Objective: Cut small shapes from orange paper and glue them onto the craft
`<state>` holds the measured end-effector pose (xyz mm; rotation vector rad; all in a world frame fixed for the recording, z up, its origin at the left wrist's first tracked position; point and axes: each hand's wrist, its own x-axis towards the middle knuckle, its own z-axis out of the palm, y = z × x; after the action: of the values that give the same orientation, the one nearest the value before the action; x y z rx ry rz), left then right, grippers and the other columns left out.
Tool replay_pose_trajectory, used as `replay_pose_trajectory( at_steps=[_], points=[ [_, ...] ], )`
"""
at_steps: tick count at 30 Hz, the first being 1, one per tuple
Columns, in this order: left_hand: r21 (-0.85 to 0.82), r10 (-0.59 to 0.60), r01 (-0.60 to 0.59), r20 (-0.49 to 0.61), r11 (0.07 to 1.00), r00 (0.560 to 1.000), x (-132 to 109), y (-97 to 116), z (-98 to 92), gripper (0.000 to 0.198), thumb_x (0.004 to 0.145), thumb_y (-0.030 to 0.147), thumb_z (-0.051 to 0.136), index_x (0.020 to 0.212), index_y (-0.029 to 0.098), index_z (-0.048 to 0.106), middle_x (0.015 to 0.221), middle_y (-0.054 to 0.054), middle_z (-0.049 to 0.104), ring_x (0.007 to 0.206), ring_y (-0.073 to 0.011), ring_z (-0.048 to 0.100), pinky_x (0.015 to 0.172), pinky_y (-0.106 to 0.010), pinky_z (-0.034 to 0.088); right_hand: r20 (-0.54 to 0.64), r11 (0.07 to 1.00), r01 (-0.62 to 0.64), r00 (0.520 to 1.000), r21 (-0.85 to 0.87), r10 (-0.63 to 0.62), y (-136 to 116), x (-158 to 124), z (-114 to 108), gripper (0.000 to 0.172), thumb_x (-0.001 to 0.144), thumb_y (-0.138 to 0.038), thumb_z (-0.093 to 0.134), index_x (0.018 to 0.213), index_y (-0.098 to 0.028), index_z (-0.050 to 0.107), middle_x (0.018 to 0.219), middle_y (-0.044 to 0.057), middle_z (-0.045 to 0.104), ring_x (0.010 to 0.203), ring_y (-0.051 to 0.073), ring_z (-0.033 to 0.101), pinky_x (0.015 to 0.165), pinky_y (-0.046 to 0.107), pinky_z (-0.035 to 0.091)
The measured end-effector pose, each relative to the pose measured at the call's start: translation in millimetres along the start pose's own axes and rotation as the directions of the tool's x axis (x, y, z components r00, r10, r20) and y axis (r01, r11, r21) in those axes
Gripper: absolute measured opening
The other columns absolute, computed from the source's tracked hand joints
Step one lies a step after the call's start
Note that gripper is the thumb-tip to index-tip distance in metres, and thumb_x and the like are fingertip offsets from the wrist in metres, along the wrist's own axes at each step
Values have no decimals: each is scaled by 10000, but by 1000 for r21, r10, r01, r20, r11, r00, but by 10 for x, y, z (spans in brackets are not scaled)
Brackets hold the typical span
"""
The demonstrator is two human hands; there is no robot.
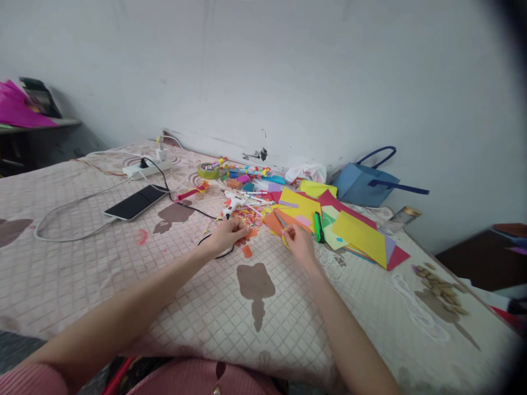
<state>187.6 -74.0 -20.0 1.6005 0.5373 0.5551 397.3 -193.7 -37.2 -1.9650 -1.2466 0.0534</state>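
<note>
My left hand (228,236) is closed, with thumb and fingers pinching a small orange paper piece (252,233). Just below it, another orange scrap (247,251) lies on the tablecloth. Wrapped round the yellow handles of a pair of scissors (280,218) is my right hand (300,245), and the blades point up and left over an orange sheet (270,223). A white glue gun (234,203) and a heap of tiny coloured paper bits (250,217) lie beyond my hands. Close to the right hand rests a green utility knife (318,227).
Coloured paper sheets (360,235) spread to the right, before a blue bag (362,184). A phone (136,202) on a cable and a power strip (147,169) lie left. Green tape (208,171) sits at the back; tan shell-like pieces (440,286) lie near the right edge.
</note>
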Motion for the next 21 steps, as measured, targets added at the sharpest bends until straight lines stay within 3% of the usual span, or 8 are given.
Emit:
replay_pose_trajectory(
  at_steps=[5, 11, 16, 21],
  points=[
    [-11, 0, 0, -14, 1000, 1000, -1, 19, -13, 333, 707, 452, 617, 634, 153, 491, 529, 22, 543, 463, -70, 482, 442, -176, 364, -59, 973, -61, 997, -222, 49, 348, 113, -115, 258, 653, -388, 647, 723, -212, 472, 820, 74, 567, 836, 251, 540, 763, 354, 402],
    [49, 38, -36, -37, 998, 999, -11, 26, -13, 312, 704, 444, 608, 631, 162, 496, 459, 58, 449, 418, -62, 399, 417, -182, 306, -58, 956, -121, 992, -268, 110, 423, 121, -68, 319, 640, -382, 679, 791, -200, 466, 842, 113, 602, 857, 277, 578, 725, 345, 418],
    [50, 30, -26, -61, 998, 998, -2, 21, -32, 305, 715, 433, 599, 621, 162, 493, 430, 68, 413, 398, -54, 361, 412, -185, 279, -98, 980, -166, 983, -110, 156, 401, 115, -90, 287, 647, -335, 671, 780, -205, 453, 828, 122, 612, 858, 288, 585, 715, 352, 411],
    [-97, -45, 37, -82, 995, 996, 0, 36, -34, 287, 700, 410, 633, 658, 158, 502, 491, 48, 489, 432, -59, 441, 431, -177, 327, -138, 959, -152, 972, 241, 189, 308, 158, -169, 349, 678, -493, 614, 787, -222, 422, 739, 63, 577, 718, 234, 578, 607, 328, 420]
  ],
)
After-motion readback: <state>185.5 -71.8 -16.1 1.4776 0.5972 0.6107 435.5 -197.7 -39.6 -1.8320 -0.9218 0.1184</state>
